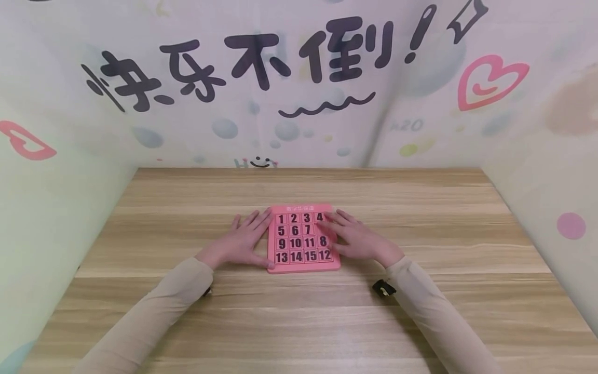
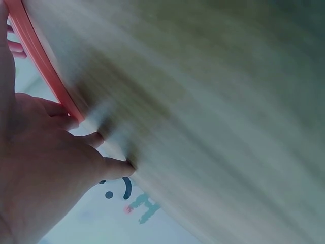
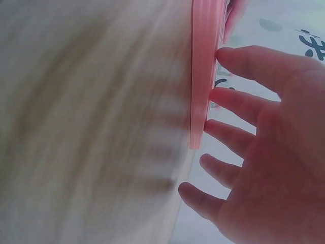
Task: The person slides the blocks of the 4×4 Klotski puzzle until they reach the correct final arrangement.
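A pink sliding number puzzle point(image 1: 303, 267) lies flat on the wooden table, its black-numbered tiles set in four rows. A dark-pink gap shows to the right of tile 7 point(image 1: 307, 229), partly under fingers. My left hand point(image 1: 240, 241) is spread along the puzzle's left edge, thumb at the lower corner and index finger near the upper one. In the left wrist view the outer fingers point(image 2: 119, 166) reach past the pink rim onto the table. My right hand point(image 1: 362, 240) extends over the right edge, with fingertips over the right column near tiles 4 and 8 point(image 1: 323, 241).
The wood-grain table point(image 1: 299, 322) surrounds the puzzle. Behind it stands a white wall sheet point(image 1: 187, 135) printed with large dark characters, bubbles and hearts. Pale side walls flank the table. A small black strap piece point(image 1: 384, 287) sits at the right cuff.
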Available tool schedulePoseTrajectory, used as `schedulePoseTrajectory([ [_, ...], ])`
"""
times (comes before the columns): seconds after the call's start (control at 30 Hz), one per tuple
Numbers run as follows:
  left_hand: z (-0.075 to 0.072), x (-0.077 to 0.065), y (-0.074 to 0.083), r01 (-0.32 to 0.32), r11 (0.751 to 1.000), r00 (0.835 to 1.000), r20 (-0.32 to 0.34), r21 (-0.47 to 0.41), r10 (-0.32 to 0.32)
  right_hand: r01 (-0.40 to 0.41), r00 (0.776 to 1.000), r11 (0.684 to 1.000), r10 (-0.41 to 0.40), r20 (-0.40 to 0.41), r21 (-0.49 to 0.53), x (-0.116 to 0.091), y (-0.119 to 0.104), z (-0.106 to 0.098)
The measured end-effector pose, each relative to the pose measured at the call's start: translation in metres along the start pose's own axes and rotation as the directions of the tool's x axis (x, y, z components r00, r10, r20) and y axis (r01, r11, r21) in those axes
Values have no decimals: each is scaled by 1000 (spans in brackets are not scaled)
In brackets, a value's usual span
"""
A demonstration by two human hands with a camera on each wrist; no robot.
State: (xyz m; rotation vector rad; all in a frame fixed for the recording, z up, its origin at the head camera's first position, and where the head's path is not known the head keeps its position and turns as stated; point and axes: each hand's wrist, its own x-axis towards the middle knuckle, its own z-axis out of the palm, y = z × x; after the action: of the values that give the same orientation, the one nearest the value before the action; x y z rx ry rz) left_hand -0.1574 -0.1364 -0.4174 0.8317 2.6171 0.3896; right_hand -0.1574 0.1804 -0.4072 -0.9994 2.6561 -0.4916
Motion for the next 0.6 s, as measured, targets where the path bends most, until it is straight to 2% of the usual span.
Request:
schedulePoseTrajectory([
  [0.37, 0, -1, -1, 2, 1000, 1000, 6, -13, -2, -6, 1000, 1000, 6, 11, 18, 2, 2, -3],
  [0.6, 1, -1, -1, -8, 1000, 1000, 6, -10, 8, 49, 999, 999, -48, -11, 16, 1, 2, -2],
])
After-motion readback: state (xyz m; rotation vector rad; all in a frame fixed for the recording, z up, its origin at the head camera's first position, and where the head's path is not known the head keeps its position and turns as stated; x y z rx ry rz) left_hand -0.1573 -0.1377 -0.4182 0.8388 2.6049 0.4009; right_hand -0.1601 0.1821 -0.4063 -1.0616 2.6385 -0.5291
